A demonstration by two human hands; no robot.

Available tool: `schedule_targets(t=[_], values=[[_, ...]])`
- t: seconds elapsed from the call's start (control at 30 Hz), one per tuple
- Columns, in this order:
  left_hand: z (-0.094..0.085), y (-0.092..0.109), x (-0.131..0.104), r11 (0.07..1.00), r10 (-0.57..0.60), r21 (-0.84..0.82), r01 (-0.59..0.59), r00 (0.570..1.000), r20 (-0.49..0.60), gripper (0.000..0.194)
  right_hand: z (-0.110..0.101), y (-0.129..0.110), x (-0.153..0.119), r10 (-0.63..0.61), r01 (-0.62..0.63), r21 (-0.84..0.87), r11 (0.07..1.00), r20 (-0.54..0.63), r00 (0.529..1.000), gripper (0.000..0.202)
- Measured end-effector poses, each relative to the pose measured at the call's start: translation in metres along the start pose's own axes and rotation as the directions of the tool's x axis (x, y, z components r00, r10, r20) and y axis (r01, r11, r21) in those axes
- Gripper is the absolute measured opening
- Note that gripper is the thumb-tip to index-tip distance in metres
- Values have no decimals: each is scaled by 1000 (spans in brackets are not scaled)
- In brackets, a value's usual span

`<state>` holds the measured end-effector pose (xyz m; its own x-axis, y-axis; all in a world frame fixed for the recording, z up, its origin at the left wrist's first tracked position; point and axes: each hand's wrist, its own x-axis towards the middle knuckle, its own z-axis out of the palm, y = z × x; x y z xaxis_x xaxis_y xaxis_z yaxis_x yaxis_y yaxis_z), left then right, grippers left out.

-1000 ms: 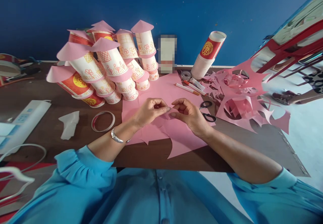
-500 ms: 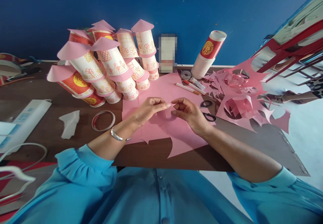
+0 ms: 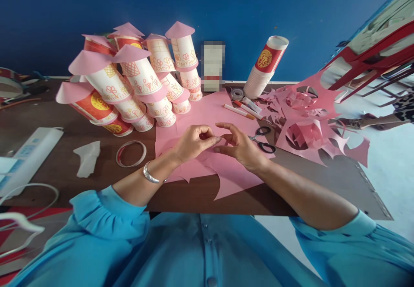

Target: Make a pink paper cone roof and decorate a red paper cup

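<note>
My left hand [image 3: 196,142] is closed in a pinch above the pink paper sheets [image 3: 207,114]. What lies between its thumb and fingers is too small to make out against the pink. Facing it, my right hand [image 3: 239,146] has index finger and thumb spread, and one finger comes close to my left thumb tip. Just behind my right hand, black-handled scissors [image 3: 265,148] rest on the paper, blades partly covered by the hand. Orange-tipped markers [image 3: 239,111] and a small glue tube [image 3: 252,105] lie farther back.
Decorated paper-cup towers [image 3: 139,77] with pink cone roofs stand at back left. A tape roll [image 3: 131,154] and crumpled white paper [image 3: 88,158] lie nearer. At right are stacked cups [image 3: 258,82], pink offcuts [image 3: 307,136] and a small tape roll [image 3: 237,93]. A person's leg [image 3: 381,121] shows beyond.
My right hand's fingers have spread from a pinch, and the curved pink paper between my hands no longer shows clearly. More of the scissors is visible. The view has shifted slightly.
</note>
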<state>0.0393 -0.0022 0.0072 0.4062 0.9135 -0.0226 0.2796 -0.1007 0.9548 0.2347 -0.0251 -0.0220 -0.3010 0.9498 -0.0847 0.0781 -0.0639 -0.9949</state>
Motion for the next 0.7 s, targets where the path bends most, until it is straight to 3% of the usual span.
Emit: schedule_targets(t=[0.27,0.57,0.7], values=[[1,-4,1,998,-44,-53,45,999,8,43,0,-4,-2,-39,38,-73,997,-13,999,80],[-4,-7,1,995,-63,-76,58,995,-72,38,-3,-6,0,42,-43,56,998,13,999,79],[-6,-6,1,979,-123,-163,120,992,-11,45,-4,-3,0,45,-47,70,996,31,999,76]])
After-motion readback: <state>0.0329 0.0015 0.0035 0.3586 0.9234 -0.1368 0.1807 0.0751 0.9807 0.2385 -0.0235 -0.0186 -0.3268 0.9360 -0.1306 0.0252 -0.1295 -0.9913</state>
